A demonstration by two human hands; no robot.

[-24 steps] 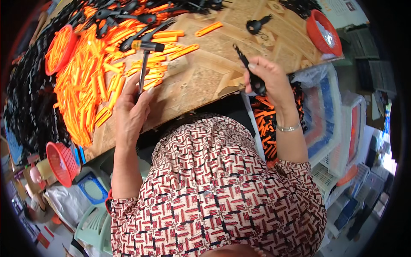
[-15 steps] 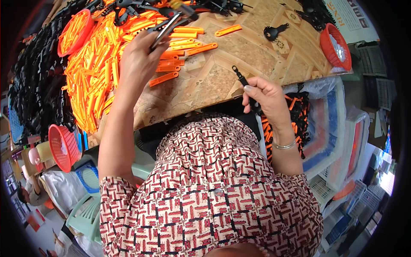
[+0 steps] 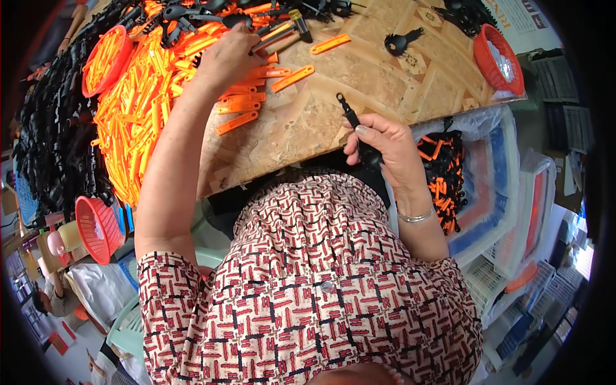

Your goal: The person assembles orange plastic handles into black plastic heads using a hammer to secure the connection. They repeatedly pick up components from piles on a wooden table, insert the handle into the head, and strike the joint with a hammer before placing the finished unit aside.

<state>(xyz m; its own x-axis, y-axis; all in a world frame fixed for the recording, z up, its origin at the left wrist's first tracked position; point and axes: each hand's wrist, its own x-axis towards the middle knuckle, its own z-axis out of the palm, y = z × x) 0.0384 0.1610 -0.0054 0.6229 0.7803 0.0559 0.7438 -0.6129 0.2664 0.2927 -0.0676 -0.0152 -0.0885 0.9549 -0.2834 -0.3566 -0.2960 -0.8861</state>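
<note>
Above orange strips (image 3: 138,109), left hand (image 3: 224,56), grip hidden, cannot tell state, right hand (image 3: 391,142) pinching black piece (image 3: 350,115)

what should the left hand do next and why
Probably let the hammer rest, leaving the left hand free: that hand is at the handle's end, though whether it grips is hard to tell. The right hand holds a black part, and loose orange pieces lie close to the left.
</note>
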